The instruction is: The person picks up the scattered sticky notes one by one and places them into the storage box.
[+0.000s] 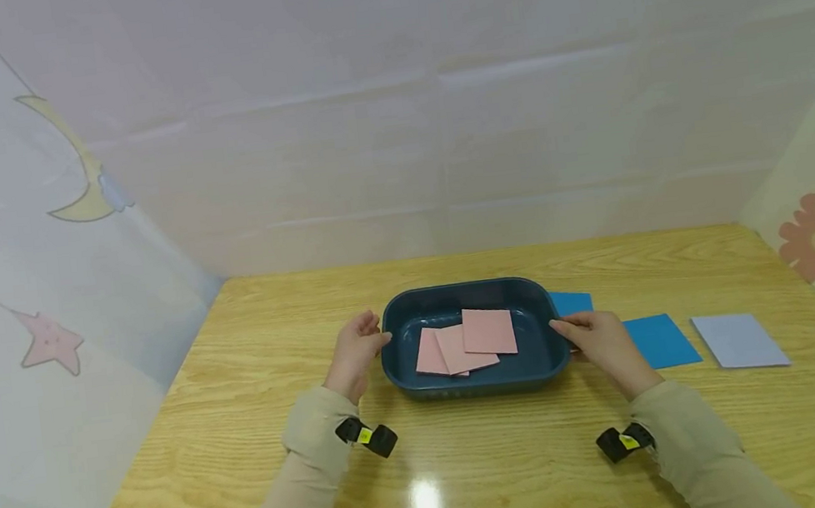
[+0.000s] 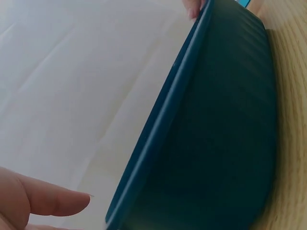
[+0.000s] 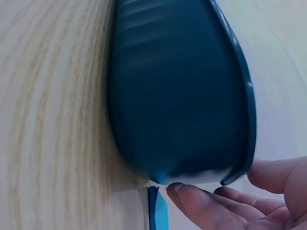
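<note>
The right hand (image 1: 605,345) grips the end of the dark blue tray (image 1: 479,387) to its left; the left hand (image 1: 352,352), loose-fingered, hovers beside the other end. Lifting with 1 hand could tilt it, sliding the 3 pink squares (image 1: 488,332) between the hands.

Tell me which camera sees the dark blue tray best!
The head view, because it shows nearly the whole tray from above, even the pink squares inside. The left wrist view shows mostly its outside and slanting rim. The right wrist view shows mostly its outside too, with the right hand at one end.
</note>
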Motion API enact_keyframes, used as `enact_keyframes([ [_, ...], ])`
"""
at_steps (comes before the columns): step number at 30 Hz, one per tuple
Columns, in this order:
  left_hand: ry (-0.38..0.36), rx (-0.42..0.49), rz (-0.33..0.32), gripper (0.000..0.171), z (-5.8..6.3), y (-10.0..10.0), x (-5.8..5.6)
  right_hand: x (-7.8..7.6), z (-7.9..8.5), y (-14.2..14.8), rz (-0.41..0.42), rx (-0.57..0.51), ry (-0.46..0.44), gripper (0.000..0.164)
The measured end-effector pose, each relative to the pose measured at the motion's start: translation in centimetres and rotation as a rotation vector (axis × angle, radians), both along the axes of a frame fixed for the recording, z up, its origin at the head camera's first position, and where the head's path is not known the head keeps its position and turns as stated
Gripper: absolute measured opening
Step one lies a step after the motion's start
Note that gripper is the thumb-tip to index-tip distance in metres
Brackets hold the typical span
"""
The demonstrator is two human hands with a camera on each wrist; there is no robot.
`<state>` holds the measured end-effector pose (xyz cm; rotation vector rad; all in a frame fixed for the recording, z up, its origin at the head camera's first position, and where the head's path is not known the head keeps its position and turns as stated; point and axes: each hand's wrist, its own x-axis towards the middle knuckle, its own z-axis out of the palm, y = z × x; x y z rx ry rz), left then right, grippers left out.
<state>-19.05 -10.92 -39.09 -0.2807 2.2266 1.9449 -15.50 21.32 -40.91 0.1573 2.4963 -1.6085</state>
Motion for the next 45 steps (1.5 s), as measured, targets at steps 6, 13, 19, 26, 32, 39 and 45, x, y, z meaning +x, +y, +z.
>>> enact_keyframes([
  [6, -0.037, -0.017, -0.032, 0.052, -0.8, 0.1, 0.0, 0.3, 0.6, 0.5, 0.019, 0.001, 0.033, 0.054],
  [13, -0.081, 0.015, -0.047, 0.048, -1.1, 0.2, 0.0, 0.8, 0.9, 1.4, 0.036, -0.008, 0.044, 0.054],
  [19, -0.080, 0.104, -0.055, 0.047, -1.3, 0.3, -0.2, 1.1, 1.1, 2.4, 0.041, 0.005, 0.039, 0.059],
  [26, -0.100, 0.124, -0.052, 0.047, -1.3, 0.4, -0.2, 1.4, 1.1, 3.8, 0.040, 0.036, 0.034, 0.062],
  [32, -0.093, 0.139, -0.063, 0.046, -1.4, 0.3, -0.2, 1.6, 0.9, 4.9, 0.026, 0.066, 0.054, 0.061],
  [39, -0.088, 0.124, -0.066, 0.045, -1.5, 0.2, -0.4, 2.0, 1.0, 5.8, 0.038, 0.113, 0.067, 0.061],
  [45, -0.082, 0.130, -0.078, 0.047, -1.3, 0.0, -0.5, 1.7, 0.7, 6.3, 0.040, 0.123, 0.082, 0.062],
])
